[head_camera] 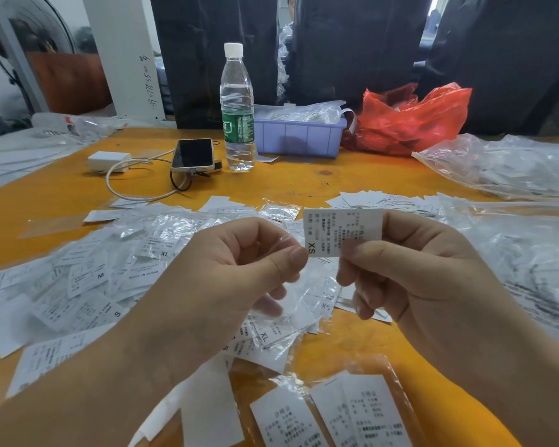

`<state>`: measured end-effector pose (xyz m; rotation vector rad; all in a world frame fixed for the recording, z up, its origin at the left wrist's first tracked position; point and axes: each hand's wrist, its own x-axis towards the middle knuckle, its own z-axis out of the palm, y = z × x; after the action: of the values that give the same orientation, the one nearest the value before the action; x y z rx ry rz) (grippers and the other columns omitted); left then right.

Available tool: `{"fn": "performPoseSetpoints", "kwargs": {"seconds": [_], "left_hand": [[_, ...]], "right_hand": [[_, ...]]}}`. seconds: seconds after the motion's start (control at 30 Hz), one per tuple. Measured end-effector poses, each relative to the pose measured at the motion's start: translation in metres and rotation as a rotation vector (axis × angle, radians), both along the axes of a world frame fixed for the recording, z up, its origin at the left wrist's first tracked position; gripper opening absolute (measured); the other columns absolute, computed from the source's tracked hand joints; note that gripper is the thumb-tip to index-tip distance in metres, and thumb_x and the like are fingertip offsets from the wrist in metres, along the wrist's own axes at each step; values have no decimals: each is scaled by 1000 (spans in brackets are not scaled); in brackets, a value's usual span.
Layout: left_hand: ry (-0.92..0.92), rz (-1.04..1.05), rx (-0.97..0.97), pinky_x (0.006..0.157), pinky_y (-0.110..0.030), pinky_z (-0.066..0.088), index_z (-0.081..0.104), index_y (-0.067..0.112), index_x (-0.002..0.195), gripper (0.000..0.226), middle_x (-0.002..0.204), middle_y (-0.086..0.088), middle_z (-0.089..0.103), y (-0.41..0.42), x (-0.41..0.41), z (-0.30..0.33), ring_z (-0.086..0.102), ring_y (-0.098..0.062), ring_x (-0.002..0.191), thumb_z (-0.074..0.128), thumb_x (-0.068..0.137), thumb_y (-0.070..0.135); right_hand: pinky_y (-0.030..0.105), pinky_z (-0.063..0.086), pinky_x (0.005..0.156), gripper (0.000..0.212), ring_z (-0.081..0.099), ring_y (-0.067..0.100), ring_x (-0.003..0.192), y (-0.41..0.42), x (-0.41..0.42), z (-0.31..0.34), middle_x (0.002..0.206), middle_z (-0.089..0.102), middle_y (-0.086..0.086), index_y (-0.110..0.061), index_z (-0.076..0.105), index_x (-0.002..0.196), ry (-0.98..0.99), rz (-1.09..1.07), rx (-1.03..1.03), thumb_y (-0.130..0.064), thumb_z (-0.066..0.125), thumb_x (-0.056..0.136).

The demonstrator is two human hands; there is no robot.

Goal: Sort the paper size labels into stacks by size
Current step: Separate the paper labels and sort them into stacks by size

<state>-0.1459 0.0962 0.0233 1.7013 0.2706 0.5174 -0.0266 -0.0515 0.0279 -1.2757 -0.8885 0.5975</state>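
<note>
Mid-frame, the right hand [410, 269] pinches a label [342, 232] between thumb and forefinger, lifted above the table [304, 179] with the printed face toward the person, probably so the size mark at its lower left corner can be read; it looks like XS seen sideways. The left hand [233, 262] has thumb pressed to curled fingers on a clear sleeve [304, 295], which hangs below, likely the wrapper the label belongs to. Loose labels [88, 282] marked M, S and XL lie jumbled at left and centre, not yet stacked. Two labels [333, 414] lie side by side at the bottom edge, perhaps a stack begun. A bottle [237, 108] and phone [193, 154] stand well behind.
</note>
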Motion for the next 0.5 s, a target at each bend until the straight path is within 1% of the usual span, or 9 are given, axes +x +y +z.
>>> {"fn": "performPoseSetpoints", "kwargs": {"seconds": [0.3,0.5], "left_hand": [[13,7,-5,54,-23,55,75,27,74,28,68,2,71,0,0,0,64,-9,57,72,56,49],[-5,15,-6,53,-22,55,75,28,75,26,69,2,71,0,0,-1,64,-9,58,73,58,46]], "right_hand": [[25,45,46,20,46,13,43,0,-1,-2,61,65,9,-18,78,84,-3,52,-13,-10,63,74],[24,45,45,19,44,13,41,0,1,-2,59,63,11,-14,77,81,10,44,-54,-9,63,71]]}}
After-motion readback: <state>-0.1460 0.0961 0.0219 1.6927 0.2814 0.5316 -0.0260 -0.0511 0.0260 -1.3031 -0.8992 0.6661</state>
